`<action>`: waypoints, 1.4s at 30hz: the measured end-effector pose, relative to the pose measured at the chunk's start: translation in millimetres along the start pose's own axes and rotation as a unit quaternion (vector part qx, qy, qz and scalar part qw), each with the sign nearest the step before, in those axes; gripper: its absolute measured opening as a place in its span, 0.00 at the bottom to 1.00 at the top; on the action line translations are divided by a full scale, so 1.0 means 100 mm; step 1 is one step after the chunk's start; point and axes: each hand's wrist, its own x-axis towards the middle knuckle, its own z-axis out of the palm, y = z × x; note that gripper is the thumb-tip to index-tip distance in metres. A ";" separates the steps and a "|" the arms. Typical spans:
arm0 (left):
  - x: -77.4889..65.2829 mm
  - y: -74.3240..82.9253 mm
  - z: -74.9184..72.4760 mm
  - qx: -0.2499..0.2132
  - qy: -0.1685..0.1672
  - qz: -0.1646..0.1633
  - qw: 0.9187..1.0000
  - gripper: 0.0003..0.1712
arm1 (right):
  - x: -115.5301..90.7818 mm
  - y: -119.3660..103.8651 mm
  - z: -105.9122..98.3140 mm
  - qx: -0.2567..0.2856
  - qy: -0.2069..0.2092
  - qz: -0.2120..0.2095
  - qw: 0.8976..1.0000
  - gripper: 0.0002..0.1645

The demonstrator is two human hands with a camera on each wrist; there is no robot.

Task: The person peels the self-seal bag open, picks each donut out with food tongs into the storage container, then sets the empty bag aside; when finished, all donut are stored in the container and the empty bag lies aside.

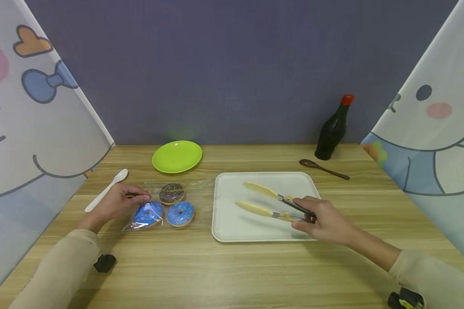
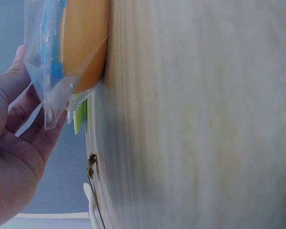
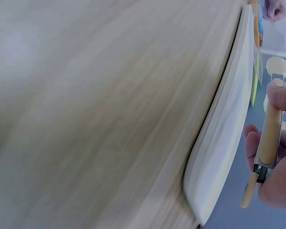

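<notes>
My left hand [image 1: 117, 201] pinches the left edge of a clear plastic bag [image 1: 204, 201], its thumb on one side of the film in the left wrist view. Inside lie a donut with dark chocolate icing [image 1: 166, 196] and two blue-iced donuts [image 1: 173, 218], flat on the table. Tongs [image 1: 255, 209] are gripped near their hinge end by my right hand [image 1: 328, 221], thumb on one arm and fingers on the other. Their two cream tips are spread apart and point left, over a white tray [image 1: 225, 189]. The tray holds no food.
Behind the bag sits a green plate [image 1: 178, 156]. A white spoon [image 1: 106, 191] lies beside my left hand. At the back right, a dark bottle with a red cap [image 1: 332, 131] stands near a brown wooden spoon [image 1: 326, 170]. A dark wall [image 1: 232, 77] closes off the table's back.
</notes>
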 end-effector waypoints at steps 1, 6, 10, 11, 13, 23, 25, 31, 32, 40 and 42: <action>0.00 0.00 0.00 0.000 0.001 0.000 1.000 0.02 | 0.03 -0.01 0.03 0.001 -0.003 -0.007 1.000 0.30; 0.00 0.01 0.00 0.001 0.002 0.004 1.000 0.01 | 0.20 -0.08 0.15 -0.010 -0.020 -0.039 0.999 0.29; 0.01 0.01 0.00 -0.003 0.004 0.009 1.000 0.01 | 0.33 -0.13 0.23 -0.015 -0.045 -0.036 0.998 0.30; 0.01 0.01 0.00 -0.004 0.004 0.009 1.000 0.02 | 0.36 -0.15 0.24 -0.017 -0.051 -0.034 0.998 0.30; 0.01 0.00 0.01 -0.005 0.004 0.009 1.000 0.02 | 0.42 -0.18 0.27 -0.018 -0.063 -0.031 0.997 0.30; 0.01 -0.02 0.01 -0.023 0.003 0.018 1.000 0.02 | 0.66 -0.28 0.41 -0.026 -0.104 -0.045 0.993 0.31; 0.01 -0.01 0.01 -0.024 0.002 0.017 1.000 0.02 | 0.71 -0.30 0.44 -0.031 -0.114 -0.043 0.992 0.32; 0.01 0.00 0.01 -0.025 -0.002 0.013 1.000 0.02 | 0.83 -0.34 0.51 -0.032 -0.139 -0.047 0.989 0.34; 0.01 0.00 0.01 -0.025 -0.003 0.011 1.000 0.02 | 0.84 -0.34 0.51 -0.033 -0.142 -0.049 0.988 0.34; 0.00 0.00 0.00 -0.019 -0.003 0.006 1.000 0.02 | 1.00 -0.37 0.52 -0.030 -0.182 -0.065 0.981 0.36; 0.00 -0.01 0.01 -0.016 -0.002 0.006 1.000 0.01 | 1.04 -0.39 0.52 -0.031 -0.191 -0.070 0.979 0.36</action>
